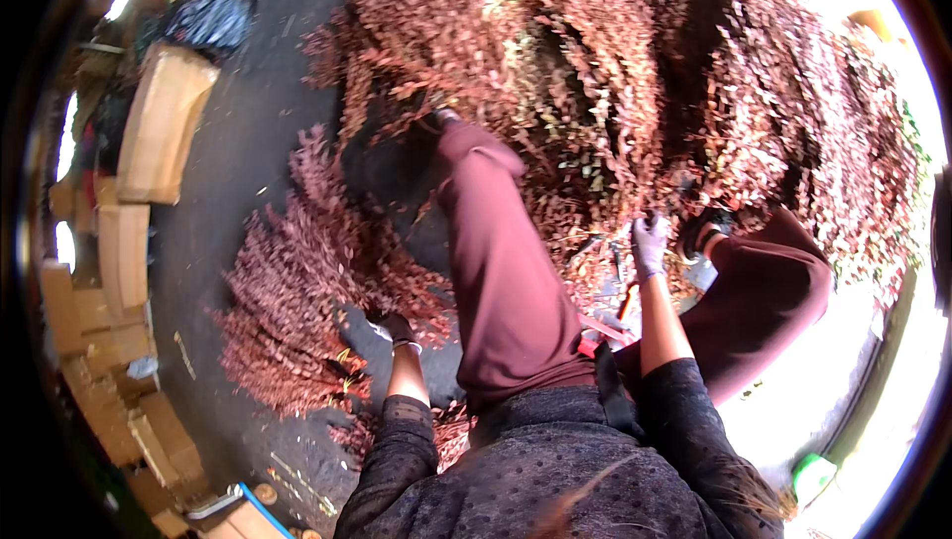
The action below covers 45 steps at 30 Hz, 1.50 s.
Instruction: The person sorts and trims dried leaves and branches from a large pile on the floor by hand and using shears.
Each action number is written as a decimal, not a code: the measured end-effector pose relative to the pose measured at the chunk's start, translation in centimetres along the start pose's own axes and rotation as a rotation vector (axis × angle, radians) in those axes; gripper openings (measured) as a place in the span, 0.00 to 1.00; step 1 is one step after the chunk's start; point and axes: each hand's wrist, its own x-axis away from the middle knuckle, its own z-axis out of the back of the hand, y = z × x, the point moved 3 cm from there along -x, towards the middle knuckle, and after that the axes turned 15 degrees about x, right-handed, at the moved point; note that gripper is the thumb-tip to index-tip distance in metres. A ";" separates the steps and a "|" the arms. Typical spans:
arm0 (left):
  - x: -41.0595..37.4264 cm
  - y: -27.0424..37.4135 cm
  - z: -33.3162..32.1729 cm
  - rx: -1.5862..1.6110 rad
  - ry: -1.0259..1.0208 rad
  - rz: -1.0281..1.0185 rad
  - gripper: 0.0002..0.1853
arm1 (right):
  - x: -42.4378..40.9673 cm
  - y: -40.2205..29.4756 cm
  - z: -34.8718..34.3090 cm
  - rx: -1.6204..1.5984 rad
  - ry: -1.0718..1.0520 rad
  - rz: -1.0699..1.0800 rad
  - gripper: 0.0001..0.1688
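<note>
My left hand (393, 328), in a glove, is low at the near side of a loose pile of reddish leafy branches (297, 279) on the floor to the left. Its fingers are partly in shade, so any grip on a stem is unclear. Between my legs, my right hand (651, 241), in a pale glove, reaches to the lower end of a large heap of the same foliage (595, 93). Leaves and stems surround its fingertips, and what they hold is hidden. Just below that hand lies an orange-handled object (629, 302), partly covered by my forearm.
Cardboard boxes (165, 126) line the left side, with black plastic bags (216, 11) beyond them. Another heap of reddish branches (803, 115) spreads at the right. A red object (604, 329) is between my legs. Plant scraps litter the dark floor (216, 256).
</note>
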 end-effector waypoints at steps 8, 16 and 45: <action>2.3 -4.5 -3.1 -1.037 -0.355 0.154 0.28 | 0.5 -1.9 1.3 0.387 0.155 -0.023 0.27; 0.9 8.7 -4.3 -0.549 -0.377 -0.250 0.30 | -4.6 -6.2 0.6 0.392 0.021 0.098 0.27; 29.3 15.6 -40.8 -0.079 -1.256 0.508 0.38 | -5.2 1.1 -6.4 0.009 -0.210 -0.297 0.31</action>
